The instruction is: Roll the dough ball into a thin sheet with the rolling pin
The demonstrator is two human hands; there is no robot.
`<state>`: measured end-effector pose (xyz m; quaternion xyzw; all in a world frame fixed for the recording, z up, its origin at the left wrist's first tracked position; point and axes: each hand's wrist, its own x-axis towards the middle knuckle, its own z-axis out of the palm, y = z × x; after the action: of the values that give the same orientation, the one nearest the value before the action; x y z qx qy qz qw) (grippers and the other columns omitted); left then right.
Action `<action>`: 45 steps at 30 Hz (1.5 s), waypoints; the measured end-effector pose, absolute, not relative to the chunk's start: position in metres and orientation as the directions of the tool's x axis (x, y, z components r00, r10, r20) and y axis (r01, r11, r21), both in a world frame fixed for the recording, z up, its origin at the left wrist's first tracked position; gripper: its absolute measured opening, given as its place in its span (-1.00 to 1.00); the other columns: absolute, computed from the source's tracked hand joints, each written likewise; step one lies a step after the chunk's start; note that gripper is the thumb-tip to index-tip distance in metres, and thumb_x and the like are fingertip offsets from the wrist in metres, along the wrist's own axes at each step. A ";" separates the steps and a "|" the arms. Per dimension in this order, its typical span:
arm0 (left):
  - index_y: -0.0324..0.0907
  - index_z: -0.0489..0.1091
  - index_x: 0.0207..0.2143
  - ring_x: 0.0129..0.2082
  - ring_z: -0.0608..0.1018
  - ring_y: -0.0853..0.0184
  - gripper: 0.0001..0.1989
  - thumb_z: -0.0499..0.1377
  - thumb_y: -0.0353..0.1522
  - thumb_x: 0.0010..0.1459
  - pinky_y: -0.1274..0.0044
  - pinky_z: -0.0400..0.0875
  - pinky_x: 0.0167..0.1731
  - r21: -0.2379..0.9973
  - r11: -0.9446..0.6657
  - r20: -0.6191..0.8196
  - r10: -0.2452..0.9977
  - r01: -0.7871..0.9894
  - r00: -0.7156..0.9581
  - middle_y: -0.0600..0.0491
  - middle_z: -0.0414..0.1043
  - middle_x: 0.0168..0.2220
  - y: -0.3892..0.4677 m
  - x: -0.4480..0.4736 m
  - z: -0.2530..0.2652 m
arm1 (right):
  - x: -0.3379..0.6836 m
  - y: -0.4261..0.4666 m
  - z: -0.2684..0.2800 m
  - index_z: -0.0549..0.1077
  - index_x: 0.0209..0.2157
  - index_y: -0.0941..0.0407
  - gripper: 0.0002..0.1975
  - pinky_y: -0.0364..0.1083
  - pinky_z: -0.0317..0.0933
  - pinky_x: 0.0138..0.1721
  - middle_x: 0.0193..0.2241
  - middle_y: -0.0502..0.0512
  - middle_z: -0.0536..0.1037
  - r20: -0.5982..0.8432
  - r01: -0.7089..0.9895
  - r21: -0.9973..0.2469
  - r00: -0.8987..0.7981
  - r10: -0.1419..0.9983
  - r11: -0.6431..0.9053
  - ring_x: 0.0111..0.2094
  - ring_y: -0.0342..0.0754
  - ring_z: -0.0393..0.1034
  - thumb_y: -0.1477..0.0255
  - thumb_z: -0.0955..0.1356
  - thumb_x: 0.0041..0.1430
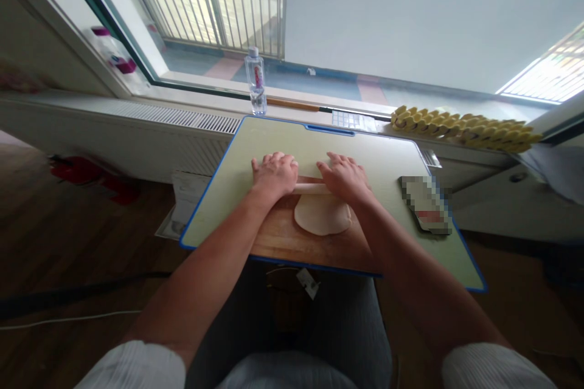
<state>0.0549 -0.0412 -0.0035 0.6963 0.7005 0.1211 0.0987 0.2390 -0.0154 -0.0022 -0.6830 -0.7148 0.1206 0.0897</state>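
A pale rolling pin [312, 188] lies crosswise over the far part of a flattened sheet of dough [322, 216]. My left hand [275, 174] is closed over the pin's left end. On the right end rests my right hand [345, 177], curved over it with the thumb towards the middle. Both hands hide the ends of the pin. Under the dough is a brown wooden board [283, 236], partly covered by my forearms. The board lies on a small light-green table [264, 137] with a blue rim.
A phone [425, 205], blurred out, lies on the table's right side. Behind the table, a clear plastic bottle [256, 82] and yellow egg cartons [465, 127] stand on the windowsill. A red fire extinguisher [93, 177] is on the floor at left.
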 end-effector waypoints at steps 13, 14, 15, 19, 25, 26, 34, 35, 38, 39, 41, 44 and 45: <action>0.06 0.53 0.17 0.27 0.45 0.03 -0.56 -0.06 -0.15 0.48 -0.04 0.12 0.37 0.294 -0.085 0.117 0.992 0.952 0.052 -0.03 0.47 0.31 -0.075 0.059 -0.009 | 0.245 -0.064 -0.008 0.28 0.44 0.09 -0.35 0.25 0.02 0.39 0.41 0.20 0.36 0.089 0.980 -0.174 -0.079 0.993 0.094 0.40 0.23 0.16 0.07 0.13 0.50; 0.06 0.53 0.18 0.29 0.44 0.03 -0.55 -0.07 -0.14 0.49 -0.03 0.09 0.38 0.286 -0.101 0.135 0.989 0.953 0.064 -0.03 0.46 0.32 -0.083 0.059 -0.009 | 0.246 -0.074 -0.010 0.28 0.44 0.09 -0.35 0.25 0.00 0.39 0.41 0.19 0.36 0.122 0.983 -0.154 -0.084 0.989 0.102 0.41 0.23 0.15 0.08 0.13 0.51; 0.05 0.52 0.20 0.31 0.42 0.03 -0.54 -0.07 -0.14 0.49 -0.03 0.07 0.40 0.277 -0.119 0.156 0.985 0.953 0.078 -0.03 0.45 0.34 -0.092 0.060 -0.010 | 0.247 -0.084 -0.012 0.28 0.44 0.09 -0.35 0.25 -0.03 0.40 0.41 0.19 0.35 0.146 0.984 -0.138 -0.089 0.985 0.109 0.42 0.24 0.12 0.08 0.11 0.52; 0.05 0.46 0.29 0.42 0.32 0.03 -0.49 -0.12 -0.11 0.51 -0.04 0.03 0.43 0.269 -0.173 0.176 0.976 0.948 0.128 0.00 0.38 0.40 -0.129 0.061 -0.011 | 0.253 -0.128 -0.019 0.31 0.42 0.11 -0.34 0.26 -0.13 0.45 0.43 0.19 0.33 0.178 0.985 -0.128 -0.093 0.980 0.117 0.46 0.22 0.07 0.07 0.04 0.56; -0.03 0.32 0.40 0.46 0.29 0.05 -0.46 -0.04 -0.13 0.49 -0.03 0.02 0.46 0.277 -0.203 0.210 0.967 0.939 0.147 -0.06 0.33 0.43 -0.180 0.059 -0.019 | 0.258 -0.187 -0.030 0.27 0.44 0.16 -0.37 0.28 -0.12 0.43 0.43 0.28 0.31 0.274 0.970 -0.196 -0.089 0.958 0.146 0.46 0.25 0.07 0.12 0.16 0.53; -0.03 0.34 0.39 0.45 0.30 0.04 -0.47 0.01 -0.15 0.47 -0.02 0.03 0.46 0.272 -0.210 0.224 0.963 0.939 0.151 -0.07 0.34 0.42 -0.186 0.059 -0.020 | 0.259 -0.193 -0.031 0.29 0.42 0.14 -0.39 0.28 -0.11 0.43 0.41 0.28 0.34 0.289 0.964 -0.215 -0.093 0.953 0.159 0.44 0.26 0.09 0.13 0.20 0.51; 0.00 0.48 0.14 0.35 0.42 0.08 -0.65 0.15 -0.36 0.34 0.02 0.02 0.47 0.288 -0.279 0.289 0.937 0.916 0.194 -0.07 0.51 0.27 -0.184 0.061 -0.012 | 0.281 -0.188 -0.023 0.54 0.07 0.02 -0.72 0.28 -0.09 0.40 0.19 0.15 0.58 0.320 0.905 -0.319 -0.176 0.931 0.280 0.33 0.19 0.25 0.29 0.32 0.42; -0.01 0.47 0.16 0.36 0.41 0.07 -0.64 0.16 -0.36 0.34 0.03 0.03 0.46 0.297 -0.284 0.316 0.930 0.912 0.186 -0.08 0.49 0.29 -0.181 0.062 -0.011 | 0.286 -0.184 -0.023 0.55 0.06 0.01 -0.74 0.27 -0.07 0.39 0.19 0.15 0.58 0.325 0.898 -0.318 -0.199 0.925 0.305 0.32 0.19 0.25 0.30 0.33 0.43; -0.06 0.36 0.29 0.40 0.36 0.02 -0.51 0.24 -0.31 0.33 0.04 0.10 0.44 0.354 -0.260 0.464 0.883 0.898 0.073 -0.15 0.39 0.37 -0.175 0.064 -0.012 | 0.303 -0.172 -0.027 0.54 0.02 0.02 -0.77 0.24 0.01 0.34 0.15 0.15 0.60 0.361 0.882 -0.341 -0.197 0.912 0.326 0.29 0.19 0.29 0.28 0.33 0.44; -0.09 0.33 0.32 0.39 0.37 0.00 -0.45 0.28 -0.29 0.31 0.05 0.14 0.42 0.375 -0.255 0.506 0.862 0.891 0.034 -0.18 0.38 0.36 -0.174 0.065 -0.014 | 0.309 -0.168 -0.030 0.55 0.00 0.03 -0.77 0.24 0.03 0.33 0.13 0.16 0.61 0.379 0.880 -0.358 -0.170 0.910 0.313 0.27 0.21 0.30 0.27 0.33 0.44; -0.12 0.36 0.30 0.32 0.43 -0.02 -0.39 0.37 -0.27 0.24 0.08 0.26 0.37 0.405 -0.292 0.519 0.853 0.866 0.045 -0.18 0.45 0.29 -0.173 0.066 -0.017 | 0.318 -0.160 -0.037 0.55 -0.04 0.05 -0.77 0.23 0.08 0.31 0.07 0.18 0.63 0.419 0.871 -0.402 -0.099 0.903 0.282 0.22 0.22 0.33 0.25 0.33 0.44; -0.06 0.54 0.08 0.21 0.50 0.02 -0.52 0.49 -0.27 0.10 0.15 0.39 0.29 0.443 -0.414 0.397 0.886 0.795 0.240 -0.07 0.54 0.17 -0.172 0.069 -0.021 | 0.324 -0.151 -0.045 0.54 -0.08 0.06 -0.76 0.22 0.14 0.29 0.03 0.20 0.63 0.460 0.843 -0.470 -0.021 0.888 0.263 0.17 0.21 0.37 0.22 0.32 0.44; -0.06 0.57 0.02 0.20 0.51 0.03 -0.57 0.49 -0.28 0.10 0.16 0.39 0.28 0.448 -0.446 0.358 0.884 0.775 0.301 -0.04 0.56 0.16 -0.170 0.069 -0.020 | 0.323 -0.149 -0.046 0.54 -0.09 0.05 -0.75 0.22 0.15 0.28 0.02 0.20 0.63 0.468 0.832 -0.487 -0.006 0.883 0.264 0.15 0.21 0.38 0.21 0.31 0.44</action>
<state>0.0694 -0.1701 -0.0203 0.8009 0.5179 0.2851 0.0951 0.3235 -0.1492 -0.0455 -0.6057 -0.7083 0.0354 0.3610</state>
